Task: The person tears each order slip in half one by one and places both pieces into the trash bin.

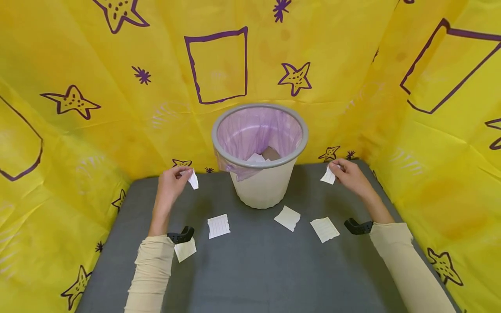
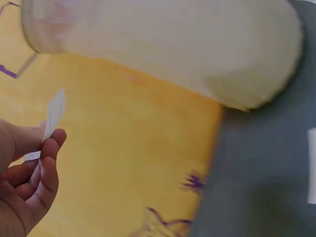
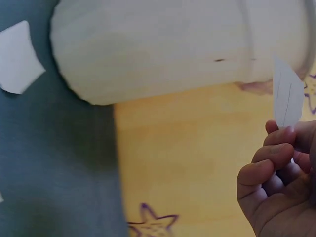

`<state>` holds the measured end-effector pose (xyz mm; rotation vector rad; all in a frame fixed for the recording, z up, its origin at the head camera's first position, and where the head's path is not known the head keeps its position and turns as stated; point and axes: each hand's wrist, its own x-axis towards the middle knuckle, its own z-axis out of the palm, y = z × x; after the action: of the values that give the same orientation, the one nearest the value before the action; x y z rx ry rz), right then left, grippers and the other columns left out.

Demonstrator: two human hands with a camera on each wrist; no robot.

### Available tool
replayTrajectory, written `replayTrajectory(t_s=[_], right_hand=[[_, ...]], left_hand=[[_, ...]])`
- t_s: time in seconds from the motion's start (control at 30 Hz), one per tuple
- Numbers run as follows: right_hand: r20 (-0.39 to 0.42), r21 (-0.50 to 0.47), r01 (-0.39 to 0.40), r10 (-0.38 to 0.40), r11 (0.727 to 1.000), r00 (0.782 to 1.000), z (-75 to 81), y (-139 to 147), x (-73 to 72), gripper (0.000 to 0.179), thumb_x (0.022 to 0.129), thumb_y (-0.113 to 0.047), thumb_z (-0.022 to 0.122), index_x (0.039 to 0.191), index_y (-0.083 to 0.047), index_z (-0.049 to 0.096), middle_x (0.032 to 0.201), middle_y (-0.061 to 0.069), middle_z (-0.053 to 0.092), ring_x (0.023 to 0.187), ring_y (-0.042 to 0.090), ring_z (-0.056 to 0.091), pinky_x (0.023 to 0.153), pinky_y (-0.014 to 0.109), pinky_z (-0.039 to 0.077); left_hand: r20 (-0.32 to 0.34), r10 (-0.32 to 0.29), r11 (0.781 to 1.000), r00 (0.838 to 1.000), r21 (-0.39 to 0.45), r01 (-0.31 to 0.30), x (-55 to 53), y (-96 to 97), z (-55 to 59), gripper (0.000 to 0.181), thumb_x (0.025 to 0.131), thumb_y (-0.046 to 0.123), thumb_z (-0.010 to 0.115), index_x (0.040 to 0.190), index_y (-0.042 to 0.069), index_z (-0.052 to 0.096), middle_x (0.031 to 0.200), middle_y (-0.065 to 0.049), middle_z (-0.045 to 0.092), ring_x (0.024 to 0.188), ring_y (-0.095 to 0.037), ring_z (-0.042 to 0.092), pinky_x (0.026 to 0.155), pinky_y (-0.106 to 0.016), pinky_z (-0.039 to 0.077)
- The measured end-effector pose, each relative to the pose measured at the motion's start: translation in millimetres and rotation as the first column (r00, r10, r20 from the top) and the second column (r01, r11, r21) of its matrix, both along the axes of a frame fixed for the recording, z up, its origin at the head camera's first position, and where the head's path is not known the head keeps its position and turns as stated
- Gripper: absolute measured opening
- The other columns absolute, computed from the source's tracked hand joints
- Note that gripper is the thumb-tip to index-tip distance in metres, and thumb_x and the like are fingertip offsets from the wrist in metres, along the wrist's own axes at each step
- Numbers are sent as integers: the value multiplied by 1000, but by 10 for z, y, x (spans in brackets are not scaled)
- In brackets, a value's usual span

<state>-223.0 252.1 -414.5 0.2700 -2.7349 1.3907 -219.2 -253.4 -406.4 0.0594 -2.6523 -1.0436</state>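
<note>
My left hand [image 1: 171, 184] pinches a torn piece of lined paper [image 1: 193, 179] between thumb and fingertips, raised over the table to the left of a white trash can [image 1: 262, 187]. On the can's other side, my right hand [image 1: 351, 174] pinches another torn paper piece [image 1: 328, 175], also held up. In the right wrist view, ruled lines show on that piece [image 3: 288, 96]. A thin purple liner [image 1: 250, 130] hangs inside the can under its grey rim, and white paper scraps [image 1: 256, 158] and something brown [image 1: 271, 153] lie within.
Torn paper squares lie on the grey table [image 1: 250, 269]: one left of centre [image 1: 218, 226], one by my left wrist [image 1: 185, 250], and two right of centre, a nearer square [image 1: 325, 229] and a farther square [image 1: 287, 218]. Yellow patterned cloth [image 1: 156, 108] encloses the back and sides.
</note>
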Motion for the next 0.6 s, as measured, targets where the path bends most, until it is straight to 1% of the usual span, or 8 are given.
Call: replayTrajectory(t_s=[0.07, 0.1, 0.17, 0.27, 0.33, 0.4, 0.5, 0.6], right_hand=[[-1, 0, -20, 20, 1000, 1000, 152, -4, -81, 29, 102, -15, 49, 112, 11, 58, 71, -6, 51, 62, 5, 45, 56, 20, 39], [-2, -1, -27, 27, 1000, 1000, 230, -7, -113, 29, 102, -15, 49, 112, 11, 57, 71, -8, 52, 62, 5, 46, 56, 20, 40], [-19, -7, -40, 40, 999, 999, 382, -10, -166, 30, 102, -15, 48, 112, 12, 56, 71, -9, 51, 63, 5, 46, 57, 20, 40], [-41, -21, -66, 65, 998, 997, 576, -30, -214, 30, 102, -18, 48, 112, 10, 57, 68, -8, 48, 60, 8, 44, 56, 22, 38], [-53, -21, -86, 85, 996, 995, 680, -62, -228, 31, 102, -20, 48, 112, 8, 57, 65, -4, 45, 57, 10, 41, 54, 23, 36], [-57, -19, -104, 103, 994, 993, 756, -94, -237, 30, 102, -22, 49, 112, 5, 58, 64, -2, 44, 54, 11, 39, 52, 25, 34], [-73, 19, -119, 120, 993, 990, 830, -126, -251, 29, 102, -23, 50, 111, 3, 59, 64, 0, 43, 53, 11, 38, 50, 25, 32], [-83, 47, -147, 150, 988, 985, 902, -129, -264, 29, 102, -21, 49, 110, 5, 59, 65, -1, 45, 53, 10, 39, 49, 25, 33]], left_hand=[[6, -30, 999, 1000, 16, 30, -80, -9, 191, 31, 94, 28, 63, 111, 3, 72, 95, -18, 70, 72, -15, 52, 58, -18, 41], [11, -48, 998, 999, 31, 48, -116, -10, 283, 33, 95, 29, 63, 112, 3, 71, 97, -19, 70, 73, -15, 52, 58, -18, 41], [22, -77, 997, 997, 34, 76, -181, 2, 463, 36, 95, 32, 61, 115, 3, 70, 101, -19, 69, 75, -15, 51, 58, -18, 41], [30, -93, 995, 995, 37, 92, -240, 30, 652, 38, 95, 36, 61, 115, 5, 69, 104, -17, 68, 77, -16, 51, 59, -19, 41], [31, -94, 995, 995, 34, 93, -247, 43, 729, 38, 95, 36, 61, 116, 6, 70, 104, -17, 67, 77, -16, 51, 59, -21, 41], [34, -91, 995, 995, 39, 89, -244, 48, 777, 38, 95, 36, 61, 116, 6, 70, 102, -16, 67, 77, -17, 51, 59, -22, 42], [41, -100, 994, 994, 36, 99, -238, 39, 820, 37, 95, 35, 61, 117, 6, 70, 100, -17, 67, 75, -17, 51, 58, -23, 42], [54, -123, 992, 991, 40, 121, -250, 30, 892, 37, 94, 35, 62, 117, 6, 70, 101, -17, 68, 73, -13, 54, 61, -22, 46]])
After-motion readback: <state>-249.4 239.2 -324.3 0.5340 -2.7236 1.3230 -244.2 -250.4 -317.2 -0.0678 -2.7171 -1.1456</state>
